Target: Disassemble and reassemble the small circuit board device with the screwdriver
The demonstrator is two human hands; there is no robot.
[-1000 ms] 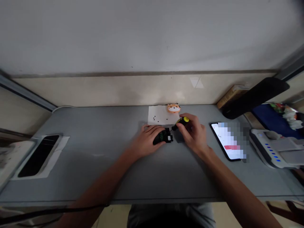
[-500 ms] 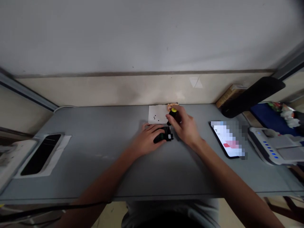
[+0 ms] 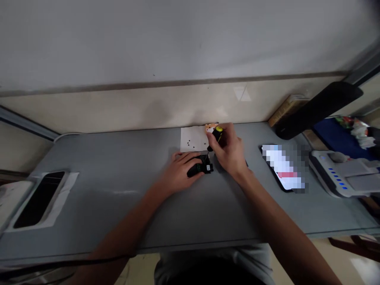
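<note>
A small black device (image 3: 194, 169) with a bit of green lies on the grey desk, its inner parts showing at the right end. My left hand (image 3: 179, 174) is closed on its left side, thumb near me and fingers beyond. In my right hand (image 3: 230, 148) is a black and yellow screwdriver (image 3: 217, 135), gripped by the handle and tilted. Its shaft points down to the device's right part; whether the tip touches a screw is too small to tell. Behind, several tiny dark screws lie on a white sheet of paper (image 3: 194, 143).
To the right lie a lit phone (image 3: 280, 166) and a grey-white power strip (image 3: 338, 178) with blue lights. A black cylinder (image 3: 317, 111) leans by a box (image 3: 286, 109) at the back right. Another phone (image 3: 40, 200) rests on paper at the left.
The view has shifted a little. The screwdriver's handle now tilts more to the right, and its shaft shows over the device. My left hand keeps its hold.
</note>
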